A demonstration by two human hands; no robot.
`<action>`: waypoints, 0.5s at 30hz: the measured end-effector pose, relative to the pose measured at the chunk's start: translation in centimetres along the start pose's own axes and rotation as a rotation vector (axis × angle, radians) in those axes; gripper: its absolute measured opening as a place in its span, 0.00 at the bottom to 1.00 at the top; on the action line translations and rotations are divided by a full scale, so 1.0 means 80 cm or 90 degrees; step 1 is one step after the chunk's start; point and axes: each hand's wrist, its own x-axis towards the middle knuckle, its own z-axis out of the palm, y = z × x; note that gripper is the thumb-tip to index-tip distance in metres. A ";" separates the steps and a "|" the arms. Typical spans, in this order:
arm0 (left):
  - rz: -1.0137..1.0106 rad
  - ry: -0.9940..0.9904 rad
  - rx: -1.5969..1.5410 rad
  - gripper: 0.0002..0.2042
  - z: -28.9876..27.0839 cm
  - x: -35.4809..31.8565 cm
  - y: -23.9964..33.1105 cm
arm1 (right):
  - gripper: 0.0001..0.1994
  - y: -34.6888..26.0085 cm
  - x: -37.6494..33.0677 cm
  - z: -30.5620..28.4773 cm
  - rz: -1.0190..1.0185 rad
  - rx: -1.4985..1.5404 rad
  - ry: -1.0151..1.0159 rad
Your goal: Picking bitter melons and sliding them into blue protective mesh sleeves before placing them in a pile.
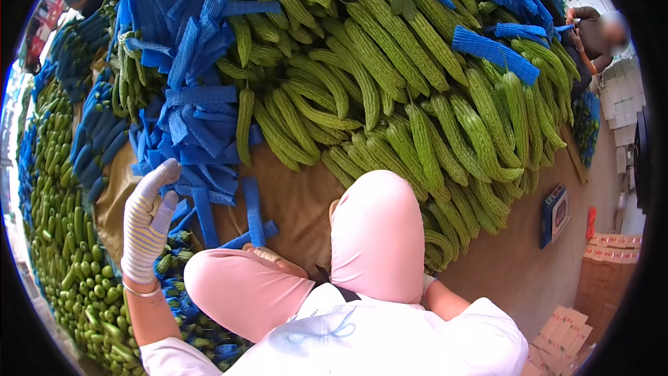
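Observation:
My left hand, in a grey-and-white striped glove, is raised beside a heap of blue foam net sleeves. Its fingers point up and stand apart, with nothing seen between them. Of my right hand, only a sliver of glove shows beside my raised knee; its fingers are hidden behind the leg. Long green bitter melons lie in a large pile in front of me, bare and ridged. One blue net sleeve rests across the melons on the right. Another sleeve lies near my foot.
Sleeved and bare green vegetables spread along the left. A brown sheet covers the floor before me. To the right are a blue box-shaped device and stacked cartons. Another person is at the far right.

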 end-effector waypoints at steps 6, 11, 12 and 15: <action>-0.069 0.059 0.002 0.19 0.046 -0.136 -0.012 | 0.21 -0.108 0.024 -0.129 -0.242 -0.124 0.070; -0.058 0.184 -0.121 0.29 0.077 -0.185 0.042 | 0.13 -0.322 -0.051 -0.313 -0.239 0.407 0.202; -0.027 0.198 -0.145 0.34 0.083 -0.188 0.056 | 0.12 -0.336 -0.046 -0.341 -0.337 0.363 0.269; -0.029 0.205 -0.106 0.39 0.092 -0.207 0.083 | 0.18 -0.363 0.002 -0.438 -0.553 0.374 0.413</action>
